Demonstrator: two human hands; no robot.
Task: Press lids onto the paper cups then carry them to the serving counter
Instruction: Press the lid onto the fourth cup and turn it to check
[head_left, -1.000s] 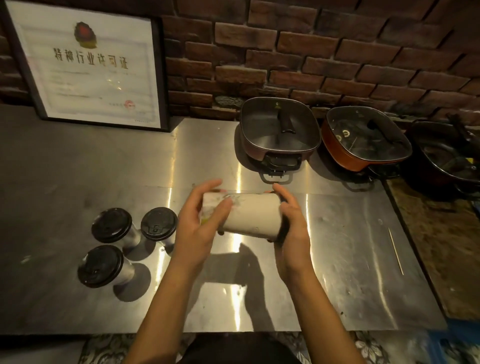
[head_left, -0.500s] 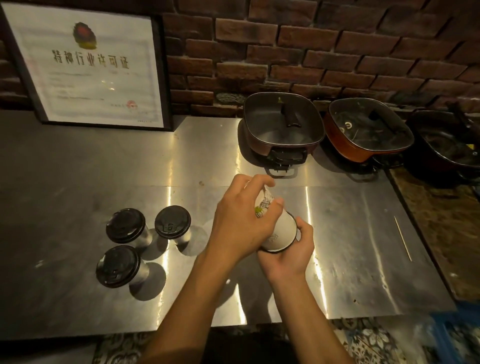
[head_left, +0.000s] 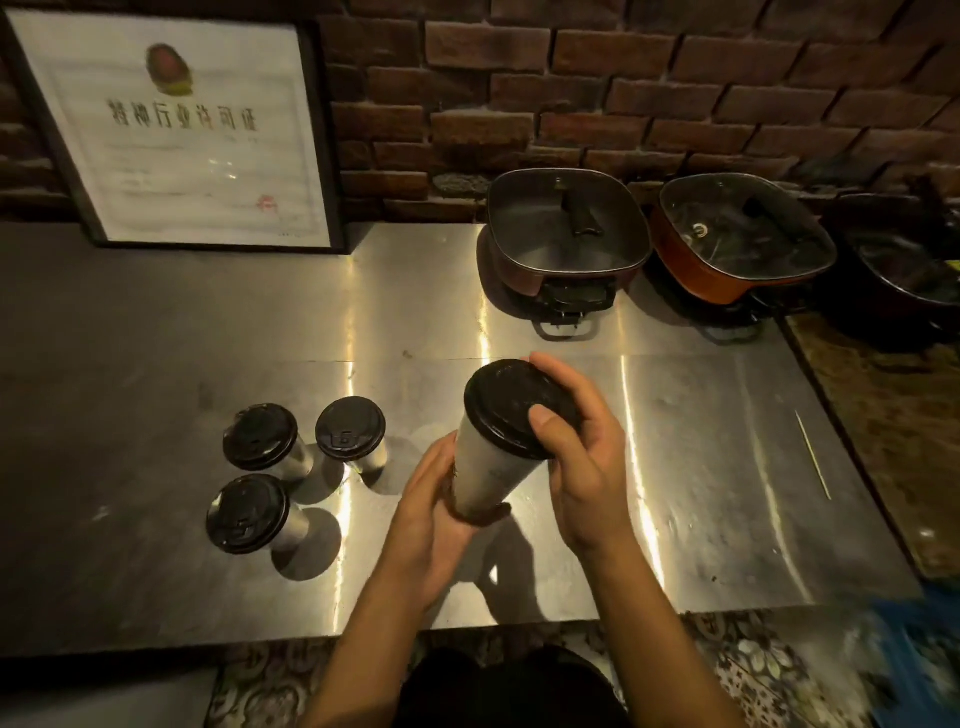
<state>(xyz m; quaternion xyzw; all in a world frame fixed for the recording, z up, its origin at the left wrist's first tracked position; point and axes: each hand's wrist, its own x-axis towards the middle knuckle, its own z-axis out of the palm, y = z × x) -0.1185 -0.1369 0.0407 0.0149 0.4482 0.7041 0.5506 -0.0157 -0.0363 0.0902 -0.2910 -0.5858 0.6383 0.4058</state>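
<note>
A tall white paper cup (head_left: 488, 467) with a black lid (head_left: 514, 408) is held tilted above the steel counter (head_left: 727, 467). My left hand (head_left: 431, 499) grips the cup's lower part and base. My right hand (head_left: 582, 457) wraps the lid's rim, thumb pressing on top of the lid. Three shorter cups with black lids stand upright to the left: the far-left lidded cup (head_left: 262, 439), the lidded cup beside it (head_left: 352, 431) and the near lidded cup (head_left: 249, 514).
Two square lidded pans (head_left: 569, 234) (head_left: 743, 236) and a dark pot (head_left: 904, 275) line the brick wall at the back right. A framed certificate (head_left: 176, 135) leans at the back left. A thin wooden skewer (head_left: 813, 454) lies near the counter's right edge.
The cup was lying sideways between both hands, then turned over. Now it is tilted lid-up, my left hand has moved to its base and my right hand to the lid.
</note>
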